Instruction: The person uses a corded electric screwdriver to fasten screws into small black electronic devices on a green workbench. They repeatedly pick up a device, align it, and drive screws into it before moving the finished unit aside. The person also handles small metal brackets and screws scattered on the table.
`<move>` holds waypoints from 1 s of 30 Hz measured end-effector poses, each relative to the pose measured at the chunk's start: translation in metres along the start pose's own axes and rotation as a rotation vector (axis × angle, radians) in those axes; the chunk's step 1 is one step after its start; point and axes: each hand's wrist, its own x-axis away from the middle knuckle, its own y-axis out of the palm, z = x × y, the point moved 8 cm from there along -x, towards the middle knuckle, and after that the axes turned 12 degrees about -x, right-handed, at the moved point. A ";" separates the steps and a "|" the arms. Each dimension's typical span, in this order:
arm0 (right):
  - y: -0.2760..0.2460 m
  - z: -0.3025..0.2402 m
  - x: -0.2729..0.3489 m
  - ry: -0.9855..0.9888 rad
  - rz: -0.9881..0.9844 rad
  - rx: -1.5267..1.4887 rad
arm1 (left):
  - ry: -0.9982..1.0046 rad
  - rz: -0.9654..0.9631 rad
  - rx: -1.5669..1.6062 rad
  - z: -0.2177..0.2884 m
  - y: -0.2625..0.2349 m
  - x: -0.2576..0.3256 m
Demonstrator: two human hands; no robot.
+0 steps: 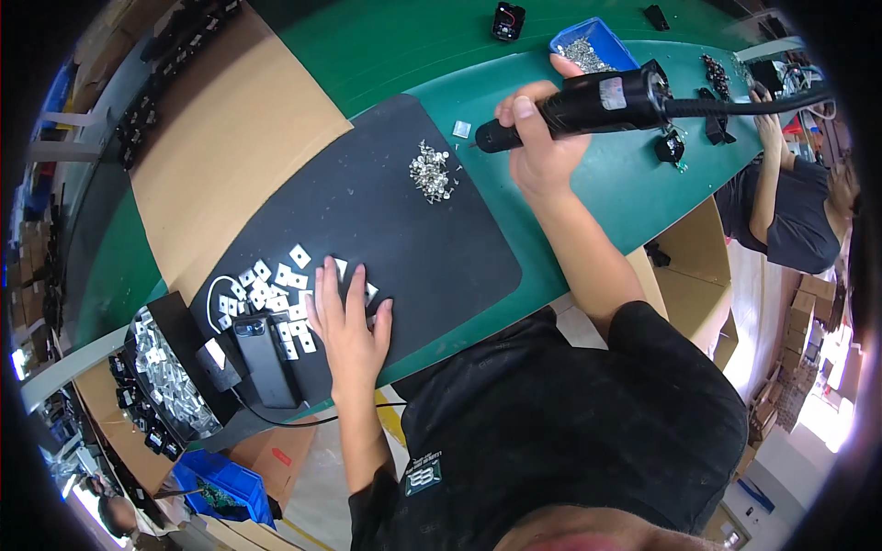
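At six o'clock, nearest, a dark shirt bore a badge with small lettering. Toward eight, the left hand lay spread, gripping nothing visible, among loose white plates. At twelve, screws lay heaped: apparently much remained, though finished pieces could not be told apart. At one, the right hand gripped a black corded screwdriver, its pale label unreadable.

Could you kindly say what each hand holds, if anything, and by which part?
The right hand holds a black corded tool by the front of its body; whether the left hand grips anything is unclear.
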 end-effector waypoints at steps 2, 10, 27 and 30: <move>0.001 0.007 0.000 -0.011 0.033 -0.003 | -0.031 0.047 0.058 -0.003 0.000 0.006; -0.007 0.012 0.003 -0.029 0.074 -0.123 | -0.050 0.143 0.135 0.001 -0.012 0.001; -0.036 -0.002 -0.001 0.302 0.126 -0.230 | 0.033 0.023 0.536 0.036 -0.012 -0.153; -0.026 -0.004 0.003 0.411 0.111 -0.371 | 0.165 -0.003 0.499 0.072 -0.018 -0.216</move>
